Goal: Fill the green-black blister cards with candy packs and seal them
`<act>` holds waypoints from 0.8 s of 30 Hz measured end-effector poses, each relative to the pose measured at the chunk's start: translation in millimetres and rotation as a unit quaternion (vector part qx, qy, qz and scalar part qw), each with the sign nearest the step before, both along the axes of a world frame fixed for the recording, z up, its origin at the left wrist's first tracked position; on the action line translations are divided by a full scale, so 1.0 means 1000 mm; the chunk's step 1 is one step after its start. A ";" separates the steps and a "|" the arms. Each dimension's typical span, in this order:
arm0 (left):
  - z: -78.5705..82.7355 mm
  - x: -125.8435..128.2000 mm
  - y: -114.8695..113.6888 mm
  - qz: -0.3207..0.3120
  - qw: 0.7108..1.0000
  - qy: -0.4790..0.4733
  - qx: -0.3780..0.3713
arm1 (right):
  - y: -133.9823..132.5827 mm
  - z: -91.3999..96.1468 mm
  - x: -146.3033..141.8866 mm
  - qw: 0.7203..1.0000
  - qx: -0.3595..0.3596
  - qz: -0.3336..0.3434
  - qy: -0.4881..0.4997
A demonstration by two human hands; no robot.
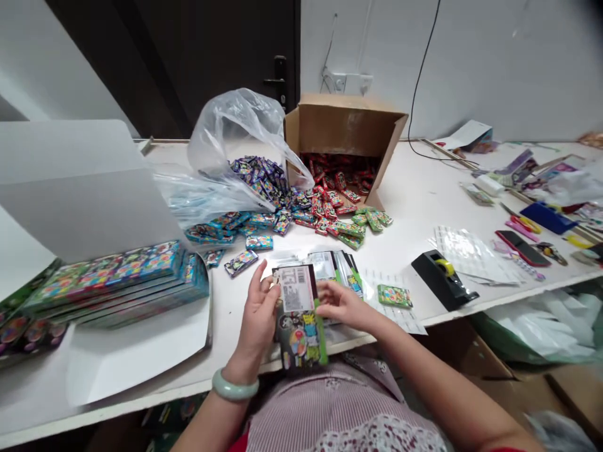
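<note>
- I have the left hand (261,307) gripping the printed packet (298,323) by its left edge, thumb across the front.
- I see the right hand (342,306) at the packet's right edge, fingers bent; I can't tell whether they pinch it or only rest against it.
- The packet is upright in front of the body, at the near edge of the white surface (414,213); its upper part shows a pale label, its lower part black and green print, slightly blurred.
- Just behind the hands I have more flat packets (324,267) overlapping on the surface.
- Right of these, a small green pack (394,295) lies on a clear sheet (409,321), and the black tape dispenser (436,280) stands just beside it.
- Farther back, red packs (327,207) spill from a cardboard box (346,125) tipped on its side.
- Purple packs (264,176) lie heaped at the mouth of a clear plastic bag (226,125), with blue packs (259,243) in front.
- On my left, an open white carton (141,370) holds stacked rows of colourful boxes (141,267).
- A pale green bangle (235,386) circles the left wrist.
</note>
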State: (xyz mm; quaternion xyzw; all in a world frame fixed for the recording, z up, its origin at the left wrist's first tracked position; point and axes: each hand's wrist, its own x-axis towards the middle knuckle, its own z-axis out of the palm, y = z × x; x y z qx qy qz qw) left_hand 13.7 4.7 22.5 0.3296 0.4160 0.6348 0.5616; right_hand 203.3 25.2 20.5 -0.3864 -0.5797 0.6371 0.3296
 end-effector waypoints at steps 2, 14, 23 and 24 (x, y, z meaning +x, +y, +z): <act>-0.004 0.002 -0.006 -0.028 0.999 0.039 0.011 | 0.003 0.009 0.006 0.998 0.024 -0.042 0.028; 0.008 -0.015 -0.011 -0.038 0.977 0.210 -0.015 | 0.011 0.007 0.001 0.991 0.114 -0.038 -0.061; 0.019 -0.012 0.001 -0.045 0.980 0.193 -0.014 | 0.032 0.022 0.001 0.998 0.062 -0.021 -0.018; 0.020 -0.013 0.001 -0.048 0.978 0.204 -0.011 | 0.031 0.024 0.002 0.996 0.082 -0.015 -0.031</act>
